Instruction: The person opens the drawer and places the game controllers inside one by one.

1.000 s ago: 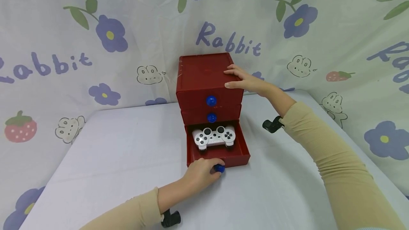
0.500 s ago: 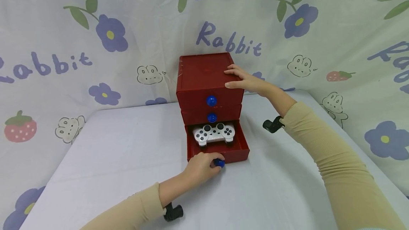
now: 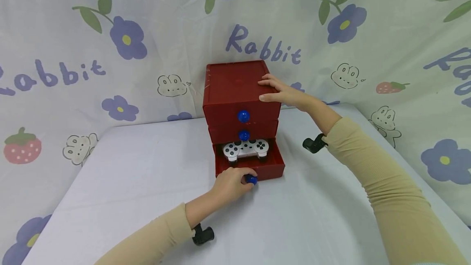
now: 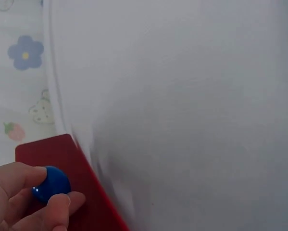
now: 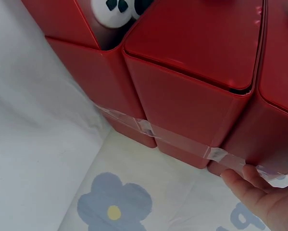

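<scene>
A red cabinet (image 3: 235,83) of three stacked drawers stands toward the back of the table. Its bottom drawer (image 3: 271,171) is partly out, holding a white game controller (image 3: 245,150) whose back edge lies under the drawer above. My left hand (image 3: 229,186) pinches this drawer's round blue knob (image 3: 252,179) between thumb and fingers; in the left wrist view the knob (image 4: 56,184) shows between the fingertips. My right hand (image 3: 285,93) rests on the cabinet's top right edge with fingers spread. From the right wrist, fingers (image 5: 242,185) show against the cabinet's side.
Both upper drawers are closed, each with a blue knob (image 3: 243,116) in front. Clear tape (image 5: 182,142) runs across the cabinet's side. A white cloth covers the table (image 3: 158,167). Behind it hangs a patterned curtain (image 3: 154,32). Black wrist cameras (image 3: 314,144) sit at both cuffs.
My left hand has moved away from me with the knob, and the bottom drawer has slid further in, carrying the controller partly under the drawer above. My right hand has stayed in place.
</scene>
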Demonstrator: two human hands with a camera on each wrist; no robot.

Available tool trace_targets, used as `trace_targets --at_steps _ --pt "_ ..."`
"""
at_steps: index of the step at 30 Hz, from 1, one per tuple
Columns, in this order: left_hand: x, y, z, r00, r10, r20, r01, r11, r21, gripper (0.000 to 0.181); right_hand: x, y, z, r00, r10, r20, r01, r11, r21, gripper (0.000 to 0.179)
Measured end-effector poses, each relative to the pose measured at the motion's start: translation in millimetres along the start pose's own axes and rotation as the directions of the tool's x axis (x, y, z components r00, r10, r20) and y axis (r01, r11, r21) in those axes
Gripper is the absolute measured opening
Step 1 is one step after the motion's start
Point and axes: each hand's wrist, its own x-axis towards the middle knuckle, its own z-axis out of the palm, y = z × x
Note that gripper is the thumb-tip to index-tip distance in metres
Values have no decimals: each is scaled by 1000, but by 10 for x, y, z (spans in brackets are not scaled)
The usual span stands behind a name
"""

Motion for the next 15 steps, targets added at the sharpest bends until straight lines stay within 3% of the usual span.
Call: trace_targets --at_steps 15 --pt "148 -81 -59 1000 -20 -20 20 1000 5 23 7 10 -7 1000 2 4 -2 1000 -2 66"
